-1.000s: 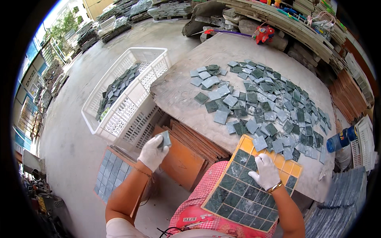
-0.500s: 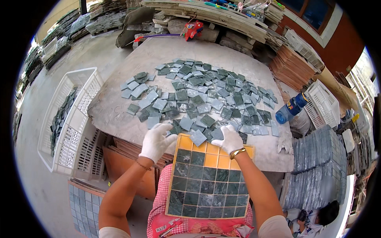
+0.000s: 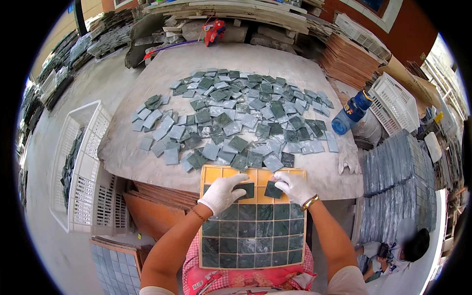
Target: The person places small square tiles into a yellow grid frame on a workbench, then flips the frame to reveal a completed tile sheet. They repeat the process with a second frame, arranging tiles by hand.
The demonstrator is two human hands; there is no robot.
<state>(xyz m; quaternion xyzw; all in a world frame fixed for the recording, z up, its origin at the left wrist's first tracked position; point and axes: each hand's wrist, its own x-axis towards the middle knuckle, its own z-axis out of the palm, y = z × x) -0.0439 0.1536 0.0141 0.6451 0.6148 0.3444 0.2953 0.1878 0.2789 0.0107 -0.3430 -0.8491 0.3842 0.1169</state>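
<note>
On my lap, against the table edge, rests an orange grid tray (image 3: pixel 253 175) with rows of dark green square stone tiles in its lower compartments. My left hand (image 3: pixel 221 194), in a white glove, pinches a dark tile (image 3: pixel 244 190) over the upper part of the grid. Just right of it, my gloved right hand (image 3: pixel 295 188) grips another dark tile (image 3: pixel 272 190), slightly tilted above an orange compartment. Some compartments are hidden under my hands. Beyond the tray, a heap of loose grey and green stone tiles (image 3: pixel 231 120) spreads over the table (image 3: pixel 132 169).
A blue bottle (image 3: pixel 351 113) and a spare white glove (image 3: pixel 348 162) lie at the table's right. White plastic crates (image 3: pixel 93 196) holding tiles stand at left. Stacked tile sheets (image 3: pixel 396 182) rise at right, where another person (image 3: pixel 393 258) is low down. A red toy (image 3: pixel 214 32) sits at the back.
Both hands have come back from the heap's near edge to over the tray, each now with a dark tile. The view has shifted slightly.
</note>
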